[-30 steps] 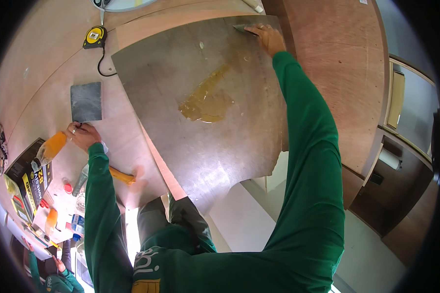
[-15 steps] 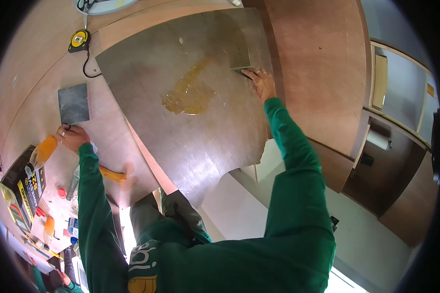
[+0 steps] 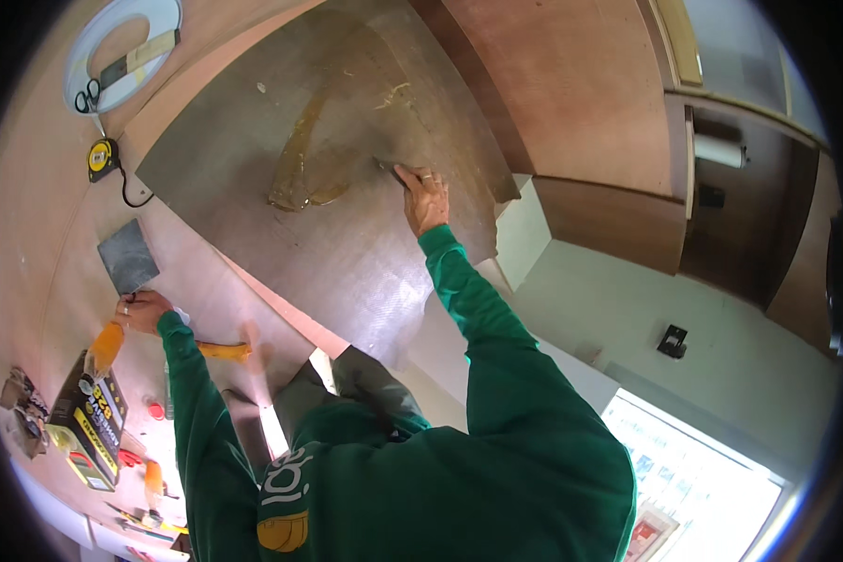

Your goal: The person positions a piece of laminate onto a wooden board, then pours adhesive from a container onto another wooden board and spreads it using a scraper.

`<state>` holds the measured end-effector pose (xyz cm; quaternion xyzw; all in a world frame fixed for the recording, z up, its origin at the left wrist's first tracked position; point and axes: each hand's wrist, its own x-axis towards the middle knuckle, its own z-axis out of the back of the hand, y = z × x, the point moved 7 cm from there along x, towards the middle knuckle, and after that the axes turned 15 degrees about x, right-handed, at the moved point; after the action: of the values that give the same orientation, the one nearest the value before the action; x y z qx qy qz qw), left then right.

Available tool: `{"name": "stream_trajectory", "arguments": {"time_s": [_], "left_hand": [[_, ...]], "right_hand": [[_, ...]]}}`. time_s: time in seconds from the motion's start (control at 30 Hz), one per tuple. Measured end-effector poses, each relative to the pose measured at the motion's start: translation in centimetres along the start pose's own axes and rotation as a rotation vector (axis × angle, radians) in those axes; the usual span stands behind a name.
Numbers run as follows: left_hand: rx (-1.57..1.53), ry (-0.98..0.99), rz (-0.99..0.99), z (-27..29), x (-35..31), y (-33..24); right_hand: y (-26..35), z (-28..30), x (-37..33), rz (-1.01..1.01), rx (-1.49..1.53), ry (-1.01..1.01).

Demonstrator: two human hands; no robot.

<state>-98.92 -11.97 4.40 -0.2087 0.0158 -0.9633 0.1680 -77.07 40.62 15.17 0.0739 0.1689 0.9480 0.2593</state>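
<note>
A large grey-brown sheet (image 3: 244,178) lies on the pinkish work table, with a glossy amber, glue-like smear (image 3: 295,169) on it. My right hand (image 3: 427,199) is closed on a thin dark spreader (image 3: 385,167), whose edge is at the sheet's surface right of the smear. Thinner streaks show on the sheet's far right part. At the left, my left hand (image 3: 144,312) rests on the table with its fingers curled at the near corner of a flat grey square piece (image 3: 129,258). A small dark bit shows at those fingertips; what it belongs to is unclear.
A tape measure (image 3: 101,159) lies at the far left, below a white ring-shaped piece (image 3: 80,75) with scissors (image 3: 87,96). Near my left forearm are an orange-ended bottle (image 3: 106,348), a black-and-yellow box (image 3: 89,421) and an orange handle (image 3: 225,351). Wooden cabinets (image 3: 581,75) border the right.
My right hand has drawn the spreader leftward and nearer over the sheet. The amber smear looks narrower. The view has turned, and my left hand stays by the grey square piece.
</note>
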Motion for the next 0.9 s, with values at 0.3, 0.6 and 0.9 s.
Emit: {"name": "stream_trajectory", "arguments": {"time_s": [0.3, 0.6, 0.9], "left_hand": [[-0.352, 0.022, 0.149, -3.8, -0.7, 4.2], [-0.869, 0.530, 0.180, -0.9, -1.6, -15.2], [-0.974, 0.578, 0.181, -7.5, 2.5, -13.5]], "right_hand": [[-15.1, 1.8, -18.4, -0.912, 1.163, -0.346], [-18.4, -1.9, -34.5, -1.429, 1.624, -0.532], [-14.1, -2.8, -28.1, -1.271, 1.877, -0.407]]}}
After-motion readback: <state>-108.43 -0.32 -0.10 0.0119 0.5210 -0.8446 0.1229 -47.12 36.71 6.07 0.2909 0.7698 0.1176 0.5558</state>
